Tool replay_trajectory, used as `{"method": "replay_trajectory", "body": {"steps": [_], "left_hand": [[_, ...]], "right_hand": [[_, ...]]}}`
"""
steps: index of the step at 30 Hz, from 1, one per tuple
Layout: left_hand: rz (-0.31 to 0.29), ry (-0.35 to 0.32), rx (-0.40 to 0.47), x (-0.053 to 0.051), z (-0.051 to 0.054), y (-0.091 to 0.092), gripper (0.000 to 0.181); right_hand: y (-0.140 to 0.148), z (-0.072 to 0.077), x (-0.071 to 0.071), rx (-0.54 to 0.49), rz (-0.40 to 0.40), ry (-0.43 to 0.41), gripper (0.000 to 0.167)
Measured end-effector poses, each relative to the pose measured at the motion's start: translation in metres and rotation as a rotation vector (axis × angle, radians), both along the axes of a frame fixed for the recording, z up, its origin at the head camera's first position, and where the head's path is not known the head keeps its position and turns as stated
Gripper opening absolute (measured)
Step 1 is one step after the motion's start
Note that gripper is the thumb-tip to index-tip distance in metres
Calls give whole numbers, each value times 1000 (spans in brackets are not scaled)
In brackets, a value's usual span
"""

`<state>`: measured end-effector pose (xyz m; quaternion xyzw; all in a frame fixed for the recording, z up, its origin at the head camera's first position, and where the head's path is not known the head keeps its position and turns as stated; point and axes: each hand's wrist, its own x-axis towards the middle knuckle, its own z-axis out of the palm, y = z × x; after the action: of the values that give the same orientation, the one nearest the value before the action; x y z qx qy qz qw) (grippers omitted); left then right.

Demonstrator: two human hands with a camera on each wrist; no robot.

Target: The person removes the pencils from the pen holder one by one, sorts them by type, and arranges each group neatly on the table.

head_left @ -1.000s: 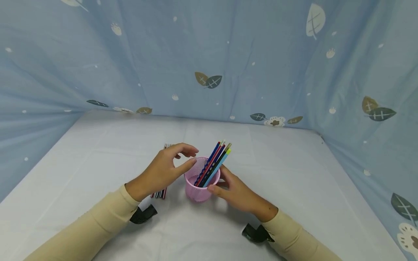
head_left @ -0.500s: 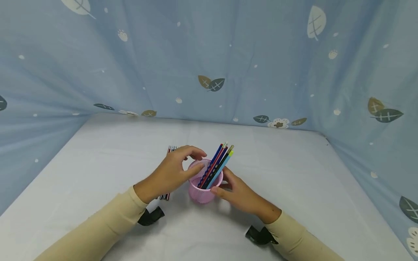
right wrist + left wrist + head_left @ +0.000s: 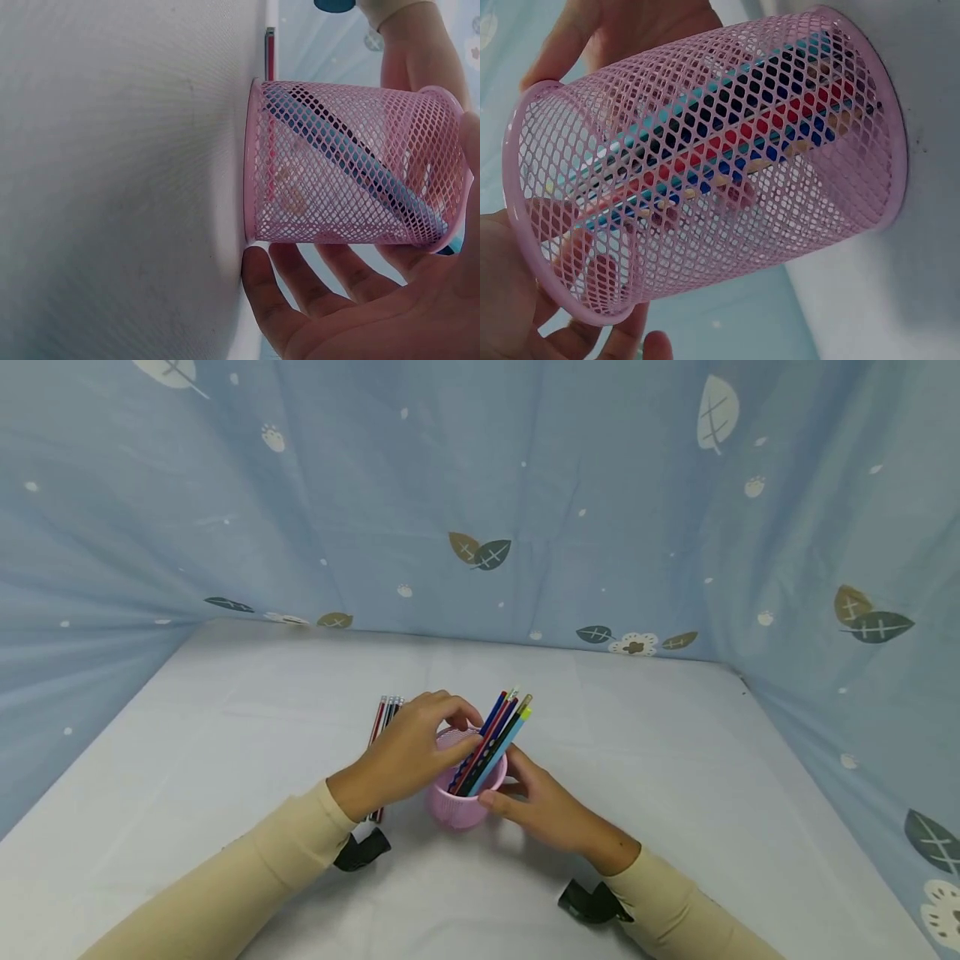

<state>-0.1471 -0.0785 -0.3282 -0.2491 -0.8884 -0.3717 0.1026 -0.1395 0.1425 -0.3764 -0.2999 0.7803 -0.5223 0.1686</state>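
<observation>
A pink mesh cup (image 3: 453, 812) (image 3: 330, 165) stands upright, with several pencils (image 3: 491, 747) (image 3: 727, 139) leaning inside toward its right rim. Round the cup's right side curve the fingers and thumb of the right hand (image 3: 551, 806) (image 3: 367, 307), thumb near the front rim. Over the left rim is the left hand (image 3: 411, 747) (image 3: 506, 281), its thumb and fingers parted and bent at the pencils' left side; whether they touch the pencils cannot be told. Beneath and behind it, several more pencils (image 3: 379, 718) lie side by side on the table, partly hidden.
White cloth covers the table (image 3: 637, 752). A blue curtain (image 3: 360, 502) with printed leaves hangs behind and at both sides. Dark wrist devices (image 3: 363, 850) sit under both beige sleeves (image 3: 247, 868).
The left hand has moved right over the cup, its thumb and fingertips now right by the standing pencils. More of the loose pencils shows behind it. The right hand keeps its place on the cup.
</observation>
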Motion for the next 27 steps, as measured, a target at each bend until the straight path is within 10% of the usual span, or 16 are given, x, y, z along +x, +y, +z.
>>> {"method": "replay_trajectory", "body": {"steps": [27], "left_hand": [[51,-54,-21,2,2,17,15]], "right_hand": [[1,-1,0,6,14,-3,79]]}}
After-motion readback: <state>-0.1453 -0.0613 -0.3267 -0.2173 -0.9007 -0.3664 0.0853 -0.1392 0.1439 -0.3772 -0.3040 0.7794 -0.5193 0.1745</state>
